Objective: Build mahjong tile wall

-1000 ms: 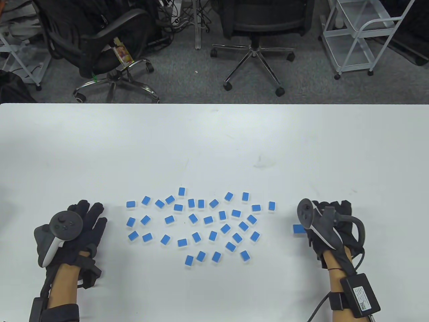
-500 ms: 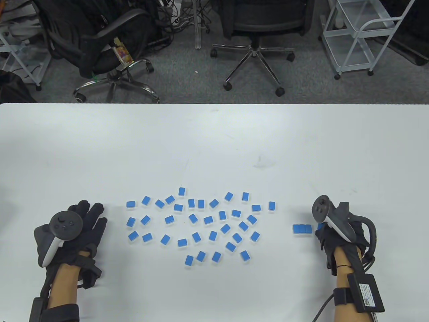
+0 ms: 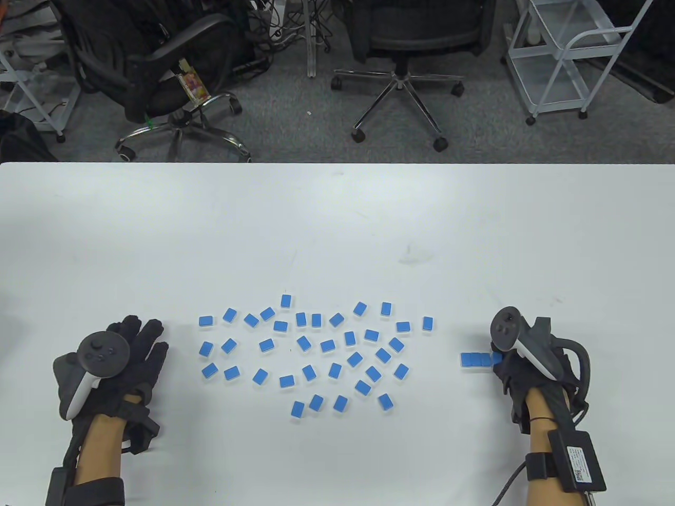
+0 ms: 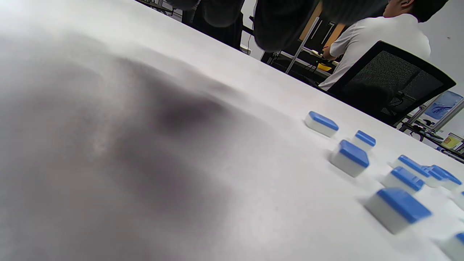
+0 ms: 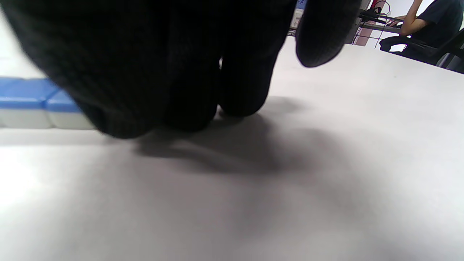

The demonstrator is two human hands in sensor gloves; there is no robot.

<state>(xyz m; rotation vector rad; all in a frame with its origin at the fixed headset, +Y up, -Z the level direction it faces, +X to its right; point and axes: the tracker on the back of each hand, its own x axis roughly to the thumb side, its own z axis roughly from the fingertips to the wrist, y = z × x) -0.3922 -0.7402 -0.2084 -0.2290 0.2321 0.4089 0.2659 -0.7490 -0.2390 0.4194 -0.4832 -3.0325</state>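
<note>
Left hand (image 3: 113, 363) in black sensor glove: flat on the white table (image 3: 337, 221), palm down, fingers straight and slightly spread, holding nothing. Grey-and-white tracker (image 3: 95, 363) strapped on its back. In the left wrist view, gloved fingertips (image 4: 279, 25) hang at the top edge, off the tiles.

Just right of it, the loose scatter of small blue-topped, white-bodied mahjong tiles (image 3: 303, 342): all face down, single layer, mostly apart from each other, at mixed angles. It spans the near-centre of the table. Nearest tiles (image 4: 349, 157) show in the left wrist view, none touched.

Right of the scatter, well apart from it: short straight row of blue tiles (image 3: 477, 360), side by side and touching, lying flat. That's the wall so far, one layer.

Right hand (image 3: 532, 363), also gloved, with its own tracker (image 3: 514, 340), sits at the row's right end. Right wrist view: fingers (image 5: 181, 72) curled down, tips close to the table, right against the end tile (image 5: 63, 110). Can't tell whether it's pinching that tile or only butted against it.

Beyond the far table edge: black office chairs (image 3: 401, 42), white metal cart (image 3: 569, 52).
</note>
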